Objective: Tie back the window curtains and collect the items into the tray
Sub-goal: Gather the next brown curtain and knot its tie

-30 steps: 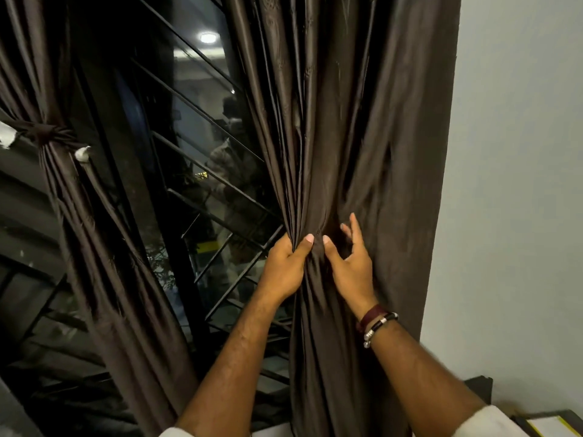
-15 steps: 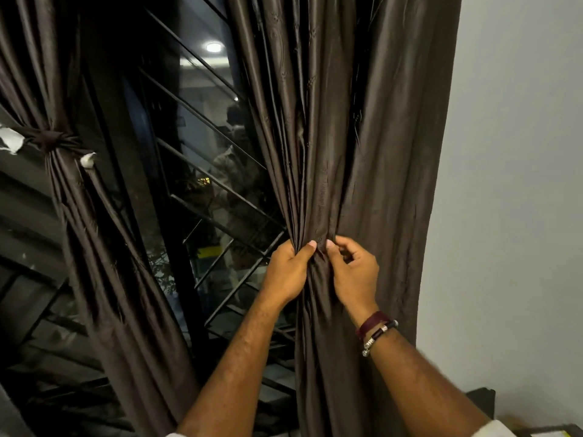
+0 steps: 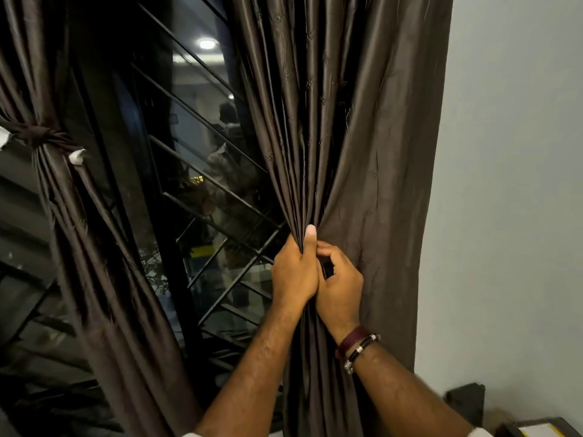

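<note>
A dark brown right curtain (image 3: 347, 137) hangs before the window, bunched into pleats at mid-height. My left hand (image 3: 295, 269) grips the gathered folds, thumb pointing up along the fabric. My right hand (image 3: 339, 285) is pressed against the left one, its fingers curled into the same bunch of cloth. The left curtain (image 3: 104, 279) hangs at the far left, cinched by a knotted brown tie-back (image 3: 41, 137) with white ends. No tray shows in the view.
Dark window glass with diagonal black bars (image 3: 205, 184) lies between the curtains and reflects a ceiling light. A pale wall (image 3: 511, 184) stands on the right. A dark object (image 3: 463, 402) and a table corner with papers (image 3: 542, 428) sit at bottom right.
My right hand has closed from spread fingers onto the cloth and moved against my left hand. Both hands have squeezed the right curtain's folds into a tighter bunch.
</note>
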